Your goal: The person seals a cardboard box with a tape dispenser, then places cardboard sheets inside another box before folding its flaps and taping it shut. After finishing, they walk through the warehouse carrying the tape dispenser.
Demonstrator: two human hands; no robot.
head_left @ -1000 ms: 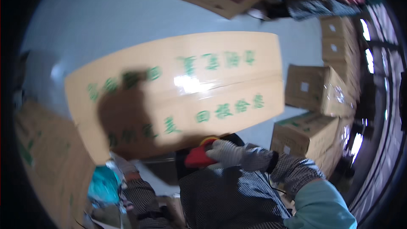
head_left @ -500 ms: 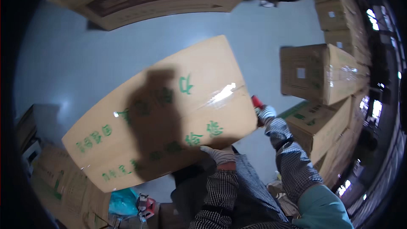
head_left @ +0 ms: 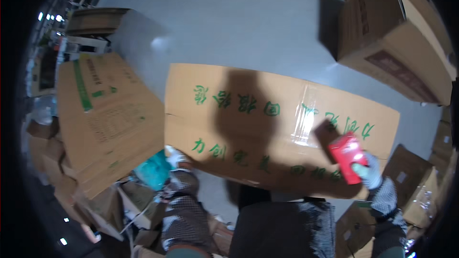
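A smooth blue-grey floor (head_left: 224, 24) stretches away to the far side, with a soft patch of glare (head_left: 158, 43) shining on it at far left. Past that, small white lights (head_left: 59, 18) glint in the gloom. A big brown carton (head_left: 368, 24) at far right throws a dark shadow (head_left: 329, 27); more cartons (head_left: 406, 174) crowd the near right.

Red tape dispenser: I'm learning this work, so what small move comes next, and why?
Probably lower the red tape dispenser onto the box: the right hand holds it above the top, its shadow beside it, while the left hand is at the near left corner.
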